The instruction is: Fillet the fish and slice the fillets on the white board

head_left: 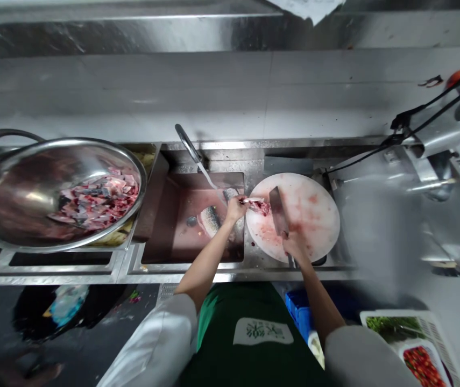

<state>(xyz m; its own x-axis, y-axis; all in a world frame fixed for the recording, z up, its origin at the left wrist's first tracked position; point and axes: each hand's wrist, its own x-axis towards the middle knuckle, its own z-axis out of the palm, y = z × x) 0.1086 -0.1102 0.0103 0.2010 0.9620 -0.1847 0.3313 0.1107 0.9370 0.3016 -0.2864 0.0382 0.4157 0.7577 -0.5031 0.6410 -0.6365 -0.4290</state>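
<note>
Fish piece [259, 206] on cutting board [314, 215] | left hand [235, 208] pinching it | right hand [293, 246] gripping cleaver [278, 212]

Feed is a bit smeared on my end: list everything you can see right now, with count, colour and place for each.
cutting board: one, round, white with red stains, right of the sink
cleaver: one, steel, over the board
fish piece: one, pink-red, at the board's left edge
sink: one, steel, centre, holding reddish water
whole fish: one, grey, lying in the sink
tap: one, steel, behind the sink
big bowl: one, steel, far left, holding pink cut fish
blue crate: one, under the counter
white baskets: two, lower right, with greens and red chillies
left hand: holds the fish piece
right hand: grips the cleaver's handle
</note>
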